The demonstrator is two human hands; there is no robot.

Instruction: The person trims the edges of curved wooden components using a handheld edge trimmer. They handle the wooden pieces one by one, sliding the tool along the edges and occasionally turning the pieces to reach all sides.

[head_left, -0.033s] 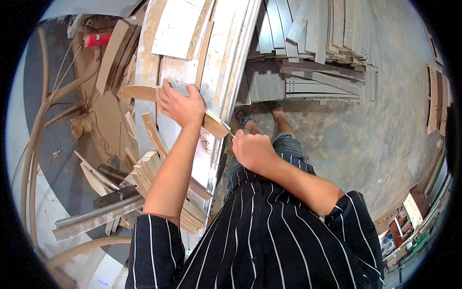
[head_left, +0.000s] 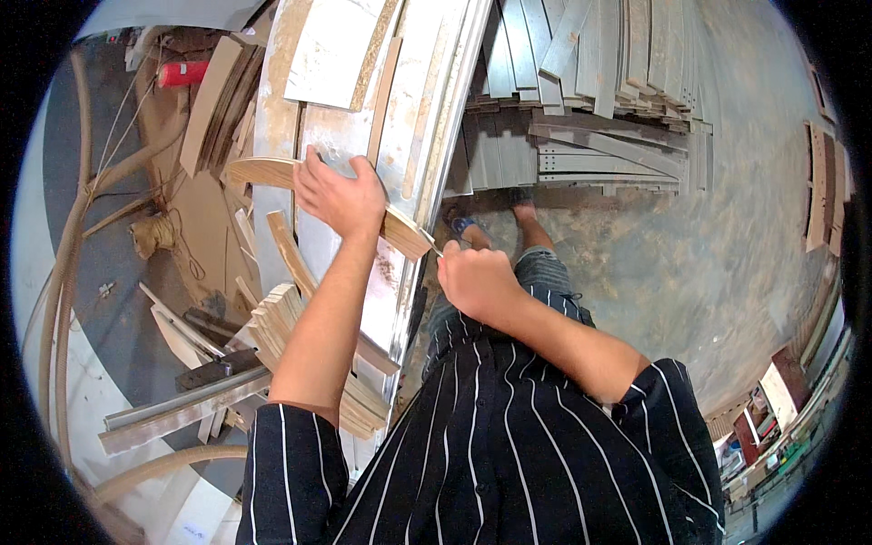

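Observation:
A curved wooden piece (head_left: 406, 232) lies across the metal-topped bench (head_left: 338, 145), one end at the bench's right edge. My left hand (head_left: 343, 193) is closed over its middle and presses it to the bench. Just off that right end, my right hand (head_left: 477, 280) is closed in a fist. A thin metal-looking tool (head_left: 431, 240) sticks out of the fist and reaches the end of the wood; most of it is hidden, so its kind does not show.
A white board (head_left: 336, 54) and a narrow wood strip (head_left: 385, 100) lie farther up the bench. Stacked curved pieces (head_left: 283, 322) sit left of my forearm. Grey slats (head_left: 609, 54) are piled at the right. Hoses (head_left: 64, 300) and a red cylinder (head_left: 183, 74) are at far left.

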